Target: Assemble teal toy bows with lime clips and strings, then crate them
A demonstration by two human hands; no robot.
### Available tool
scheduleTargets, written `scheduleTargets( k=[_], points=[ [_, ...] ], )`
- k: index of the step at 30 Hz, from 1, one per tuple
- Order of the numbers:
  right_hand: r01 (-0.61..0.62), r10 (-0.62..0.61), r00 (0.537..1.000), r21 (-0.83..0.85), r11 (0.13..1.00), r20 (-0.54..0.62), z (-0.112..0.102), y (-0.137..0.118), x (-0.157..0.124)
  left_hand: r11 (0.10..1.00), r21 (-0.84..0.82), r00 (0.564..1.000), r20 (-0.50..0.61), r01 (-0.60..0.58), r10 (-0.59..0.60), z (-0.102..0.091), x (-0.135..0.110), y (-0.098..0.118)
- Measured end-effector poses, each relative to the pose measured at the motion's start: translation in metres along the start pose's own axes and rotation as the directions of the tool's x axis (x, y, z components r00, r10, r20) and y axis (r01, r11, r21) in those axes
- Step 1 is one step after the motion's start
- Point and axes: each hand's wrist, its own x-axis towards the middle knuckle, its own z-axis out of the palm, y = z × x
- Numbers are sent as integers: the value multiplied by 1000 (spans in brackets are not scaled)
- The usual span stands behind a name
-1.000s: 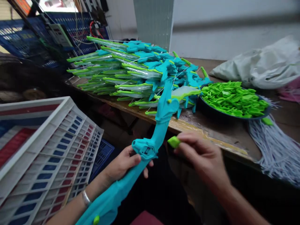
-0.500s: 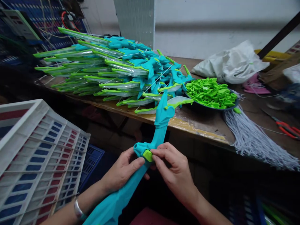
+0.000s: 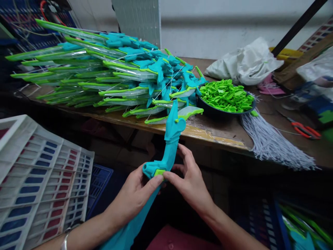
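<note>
Below the table edge, at 6 o'clock: teal toy bow (image 3: 169,146) held upright. Left hand (image 3: 135,199) clamped round its grip; right hand (image 3: 191,182) pinches thumb and forefinger on the green clip (image 3: 158,172), seating it in the grip. Judgement: press-fit step; next calls for firm, square pressure. At 12, the table edge (image 3: 208,139) and bow pile (image 3: 104,76); bowl of green clips (image 3: 226,97) at 1; white crate (image 3: 39,180) at 9. Room open toward 6.
</note>
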Motion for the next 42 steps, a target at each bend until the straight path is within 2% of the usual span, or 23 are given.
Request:
scheduleTargets(
  k=[2, 4, 11, 15, 20, 24, 29, 32, 36, 42],
  points=[
    [-160, 138, 982, 184, 970, 127, 1, 2, 0, 1000, 14, 1000, 13, 6, -6, 0, 0, -4],
    [-284, 220, 946, 283, 916, 237, 0, 2, 0, 999, 33, 1000, 28, 6, -7, -1, 1, -6],
    [-368, 263, 921, 422, 828, 287, 0, 0, -9, 982, 175, 994, 98, -72, 56, -6, 1, 5],
    [-301, 238, 949, 374, 877, 207, 5, 6, -14, 938, 294, 981, 105, -185, 161, -8, 4, -2],
    [-160, 150, 987, 234, 959, 59, 8, 12, -18, 877, 378, 954, 96, -298, 283, -13, 11, -25],
    [-135, 133, 991, 153, 979, 26, -3, 12, -11, 890, 384, 969, 104, -247, 224, -12, 25, -31],
    [-152, 154, 988, 196, 969, 6, -18, 6, -3, 912, 351, 977, 79, -213, 198, -2, 32, -15],
    [-173, 172, 985, 227, 958, 24, -19, 8, -1, 905, 394, 987, 51, -163, 155, 2, 30, -9],
    [-205, 194, 979, 235, 950, 66, -18, 10, -3, 907, 393, 988, 43, -152, 147, 7, 27, -7],
    [-140, 141, 990, 107, 984, 2, -22, 13, -1, 929, 325, 984, 19, -174, 178, 16, 33, -12]
  ],
)
